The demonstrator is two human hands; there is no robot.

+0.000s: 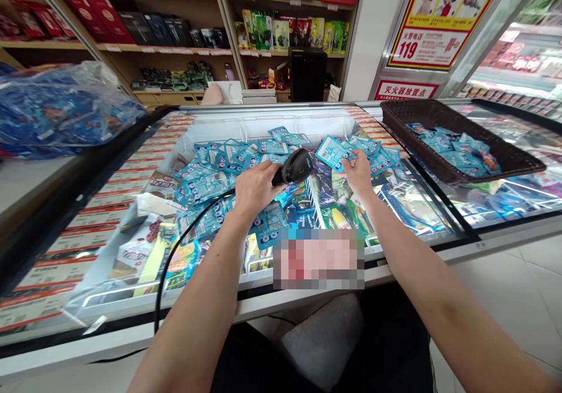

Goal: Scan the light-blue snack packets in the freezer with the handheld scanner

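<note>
My left hand [259, 189] is wrapped round the handle of a black corded barcode scanner [297, 167], whose head points right. Between the thumb and fingers of my right hand [357, 173] is a small blue snack packet [332, 152], its barcode side facing up, just right of the scanner's head. Many similar blue packets [206, 188] lie spread over the glass top of a freezer, to the left and under my left hand. Another pile of blue packets [381, 157] sits behind my right hand. The scanner's black cord [184, 235] runs down to the left.
A brown wicker basket [461, 173] with blue packets stands on the freezer at the right. At the left lies a large clear plastic bag [65, 112] of blue packets. Shelves [175, 47] of boxed and bagged goods line the back. The freezer's front edge [307, 296] is close to my body.
</note>
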